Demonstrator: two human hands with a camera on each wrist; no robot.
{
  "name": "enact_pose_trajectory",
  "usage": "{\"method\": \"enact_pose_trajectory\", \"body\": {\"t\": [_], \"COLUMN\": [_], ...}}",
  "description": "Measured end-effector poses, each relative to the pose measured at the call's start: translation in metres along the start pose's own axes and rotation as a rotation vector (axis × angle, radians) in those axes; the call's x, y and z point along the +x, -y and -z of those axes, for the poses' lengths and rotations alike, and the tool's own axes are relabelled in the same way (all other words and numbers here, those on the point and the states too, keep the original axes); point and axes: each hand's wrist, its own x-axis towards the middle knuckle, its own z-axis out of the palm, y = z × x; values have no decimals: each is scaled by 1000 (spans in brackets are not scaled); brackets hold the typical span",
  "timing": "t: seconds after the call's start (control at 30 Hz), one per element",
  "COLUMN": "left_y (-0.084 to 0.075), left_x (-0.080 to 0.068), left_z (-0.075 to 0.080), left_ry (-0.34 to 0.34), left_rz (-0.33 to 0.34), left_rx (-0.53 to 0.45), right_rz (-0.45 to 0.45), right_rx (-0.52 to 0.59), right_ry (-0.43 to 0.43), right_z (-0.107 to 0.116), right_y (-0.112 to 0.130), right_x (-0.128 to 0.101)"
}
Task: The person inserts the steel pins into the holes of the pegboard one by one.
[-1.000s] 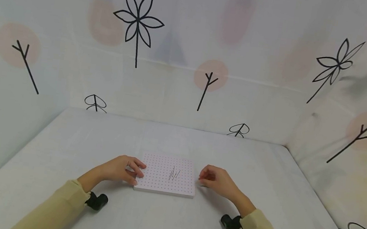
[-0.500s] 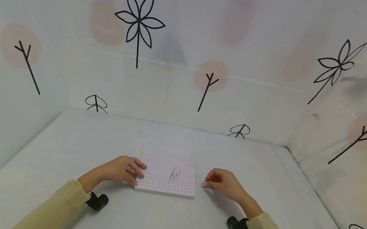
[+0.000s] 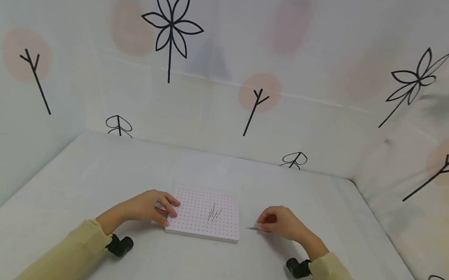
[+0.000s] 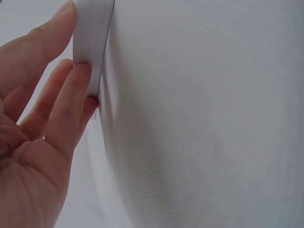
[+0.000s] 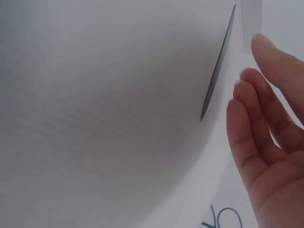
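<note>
Surface: white cloth-covered table (image 3: 120,169), printed fabric walls behind.
Board: pink dotted pegboard (image 3: 197,223), lower centre of frame; thin pins (image 3: 213,212) stand in it.
Left hand (image 3: 145,206): straight fingers press the board's left edge.
Right hand (image 3: 281,222): fingers curled; whether they pinch the loose pin (image 3: 253,228) lying just right of the board, I cannot tell.
Technique: judged best to keep the board braced and lift the pin by its end.

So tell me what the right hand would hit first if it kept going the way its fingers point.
The right hand points left, so it would probably first meet the thin needle lying on the table just ahead, then the right edge of the white pegboard. Depth is uncertain.
</note>
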Motion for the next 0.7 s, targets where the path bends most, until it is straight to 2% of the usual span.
{"method": "enact_pose_trajectory", "body": {"t": [0.37,0.7], "left_y": [0,0], "left_x": [0,0], "left_z": [0,1], "left_ry": [-2,11], "left_rz": [-2,-3], "left_rx": [10,-18], "right_rz": [-39,-56], "right_rx": [7,-16], "right_ry": [101,115], "right_z": [-1,-4], "right_y": [-10,-10], "right_x": [6,7]}}
